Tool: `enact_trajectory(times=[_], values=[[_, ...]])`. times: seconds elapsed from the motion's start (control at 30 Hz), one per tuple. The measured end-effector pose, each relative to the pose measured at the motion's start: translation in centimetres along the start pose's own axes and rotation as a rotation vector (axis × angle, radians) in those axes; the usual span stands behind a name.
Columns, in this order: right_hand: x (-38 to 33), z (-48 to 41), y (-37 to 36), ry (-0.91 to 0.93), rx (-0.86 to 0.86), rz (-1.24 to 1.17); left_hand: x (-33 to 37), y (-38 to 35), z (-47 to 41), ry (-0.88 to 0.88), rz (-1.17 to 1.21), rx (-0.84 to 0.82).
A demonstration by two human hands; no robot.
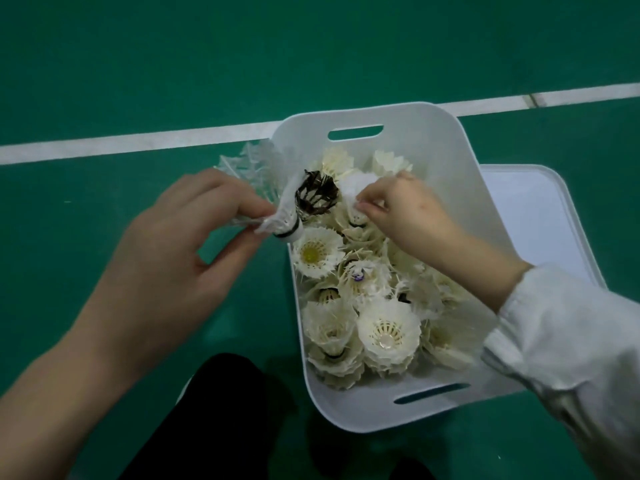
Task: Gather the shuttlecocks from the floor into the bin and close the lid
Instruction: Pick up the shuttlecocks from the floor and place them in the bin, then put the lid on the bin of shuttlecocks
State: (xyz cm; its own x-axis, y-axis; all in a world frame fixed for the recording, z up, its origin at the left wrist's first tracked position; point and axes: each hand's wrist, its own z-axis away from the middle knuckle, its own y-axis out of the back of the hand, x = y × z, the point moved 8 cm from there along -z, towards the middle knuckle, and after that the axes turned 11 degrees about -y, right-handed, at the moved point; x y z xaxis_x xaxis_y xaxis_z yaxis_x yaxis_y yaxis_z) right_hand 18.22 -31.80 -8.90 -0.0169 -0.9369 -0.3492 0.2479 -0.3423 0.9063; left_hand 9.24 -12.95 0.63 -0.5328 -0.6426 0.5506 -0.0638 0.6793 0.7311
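The bin (pixel 450 140) sits open on the green floor (pixel 311 46), just this side of a white line (pixel 138 140), and it is heaped with pale shuttlecocks (pixel 384 334), most of them skirt up. The lid (pixel 540 209) lies flat on the floor at the bin's right side, partly tucked behind it. The left hand (pixel 162 258) hovers at the bin's left rim, thumb and fingers pinching a bunch of white shuttlecocks (pixel 256 171) whose feathers fan out over the floor. A dark-feathered one (pixel 317 195) sits right against that bunch, over the rim; whether the hand holds it too I cannot tell. The right hand (pixel 412 216), coming out of a white sleeve (pixel 571 334), reaches across the bin and pinches a white shuttlecock (pixel 353 192) just above the pile. A black trouser leg (pixel 214 410) shows beside the bin's near corner
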Motion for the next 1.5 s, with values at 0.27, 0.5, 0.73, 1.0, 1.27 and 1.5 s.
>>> enact_trajectory(times=[0.27,0.5,0.73,1.0,1.27,1.5], values=[[-0.9,0.6,0.6,0.032,0.007,0.035,-0.4,-0.3,0.1,-0.016,-0.022,-0.031],[-6.6,7.3,3.5,0.367,-0.144,-0.028,0.8,-2.2,-0.7,-0.094,0.052,-0.127],[-3.6,6.0,4.1,0.167,-0.012,-0.158,-1.7,-0.2,-0.3,0.222,0.079,0.060],[-3.4,4.9,-4.2,0.164,-0.148,0.256,-3.9,-7.0,2.9,0.499,-0.058,-0.433],[-3.0,4.4,-4.4,0.121,-0.205,0.212,-3.7,-8.0,3.0,0.449,0.031,-0.152],[-1.0,6.5,4.0,0.073,-0.024,-0.063,-6.1,-5.6,3.3,0.476,-0.104,-0.085]])
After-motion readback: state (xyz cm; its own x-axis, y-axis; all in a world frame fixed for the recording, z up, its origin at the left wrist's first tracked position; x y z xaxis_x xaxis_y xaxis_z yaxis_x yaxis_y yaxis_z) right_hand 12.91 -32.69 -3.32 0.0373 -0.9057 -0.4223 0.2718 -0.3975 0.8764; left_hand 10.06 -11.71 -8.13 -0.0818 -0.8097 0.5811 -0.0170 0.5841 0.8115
